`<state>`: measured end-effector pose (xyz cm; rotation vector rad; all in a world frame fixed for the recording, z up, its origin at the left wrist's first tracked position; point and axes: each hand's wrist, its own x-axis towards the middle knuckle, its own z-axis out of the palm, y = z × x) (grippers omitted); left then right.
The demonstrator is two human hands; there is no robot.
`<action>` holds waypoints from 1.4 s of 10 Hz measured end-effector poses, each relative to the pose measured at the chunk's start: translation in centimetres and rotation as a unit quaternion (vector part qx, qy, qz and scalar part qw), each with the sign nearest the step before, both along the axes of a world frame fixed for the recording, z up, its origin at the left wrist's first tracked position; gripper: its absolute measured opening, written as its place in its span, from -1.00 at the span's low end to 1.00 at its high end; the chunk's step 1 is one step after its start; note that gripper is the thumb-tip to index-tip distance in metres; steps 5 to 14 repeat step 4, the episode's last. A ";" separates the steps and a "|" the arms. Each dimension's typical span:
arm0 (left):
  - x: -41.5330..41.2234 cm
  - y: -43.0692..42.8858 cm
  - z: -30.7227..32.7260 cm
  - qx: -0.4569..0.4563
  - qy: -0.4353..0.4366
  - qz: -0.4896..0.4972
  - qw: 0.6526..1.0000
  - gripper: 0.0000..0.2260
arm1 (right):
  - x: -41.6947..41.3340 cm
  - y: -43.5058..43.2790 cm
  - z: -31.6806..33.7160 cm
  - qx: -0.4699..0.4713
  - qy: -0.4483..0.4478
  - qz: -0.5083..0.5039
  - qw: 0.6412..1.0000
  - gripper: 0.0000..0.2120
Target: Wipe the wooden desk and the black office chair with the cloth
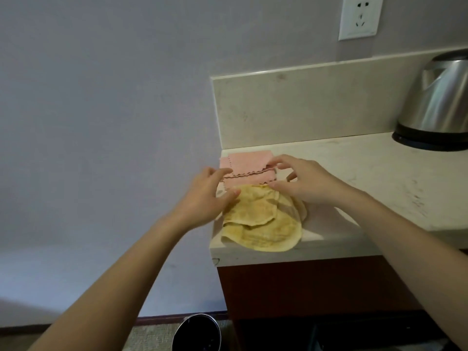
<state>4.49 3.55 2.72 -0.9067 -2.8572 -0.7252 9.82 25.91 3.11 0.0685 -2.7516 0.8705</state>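
The task seems barely begun: the folded pink cloth (243, 171) lies between the half-curled left hand (210, 191) and right hand (304, 183), each pinching an edge of it, while no desk or chair is in view.

A folded pink cloth (247, 164) lies on the pale surface (367, 173), and a crumpled yellow cloth (260, 221) touches its near edge. The left grip (207, 196) holds the pink cloth's left end between thumb and curled fingers, while the right grip (306, 182) pinches its right end. A steel kettle (435, 105) stands well to the pink cloth's right, and a wall socket (361, 17) sits above and right of it.
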 end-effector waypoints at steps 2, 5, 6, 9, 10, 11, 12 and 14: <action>0.9 -0.7 -1.2 -0.193 -0.030 -0.132 0.972 -0.25 | 1.1 -0.2 -1.6 0.115 -0.026 0.095 0.988 -0.52; 1.4 -1.3 0.1 -0.134 -0.037 -0.099 0.985 -0.32 | 1.5 -0.7 1.0 0.117 0.022 0.062 0.991 -0.62; 1.4 -1.3 0.1 -0.134 -0.037 -0.099 0.985 -0.32 | 1.5 -0.7 1.0 0.117 0.022 0.062 0.991 -0.62; 1.4 -1.3 0.1 -0.134 -0.037 -0.099 0.985 -0.32 | 1.5 -0.7 1.0 0.117 0.022 0.062 0.991 -0.62; 1.4 -1.3 0.1 -0.134 -0.037 -0.099 0.985 -0.32 | 1.5 -0.7 1.0 0.117 0.022 0.062 0.991 -0.62; 1.4 -1.3 0.1 -0.134 -0.037 -0.099 0.985 -0.32 | 1.5 -0.7 1.0 0.117 0.022 0.062 0.991 -0.62; 1.4 -1.3 0.1 -0.134 -0.037 -0.099 0.985 -0.32 | 1.5 -0.7 1.0 0.117 0.022 0.062 0.991 -0.62; 1.4 -1.3 0.1 -0.134 -0.037 -0.099 0.985 -0.32 | 1.5 -0.7 1.0 0.117 0.022 0.062 0.991 -0.62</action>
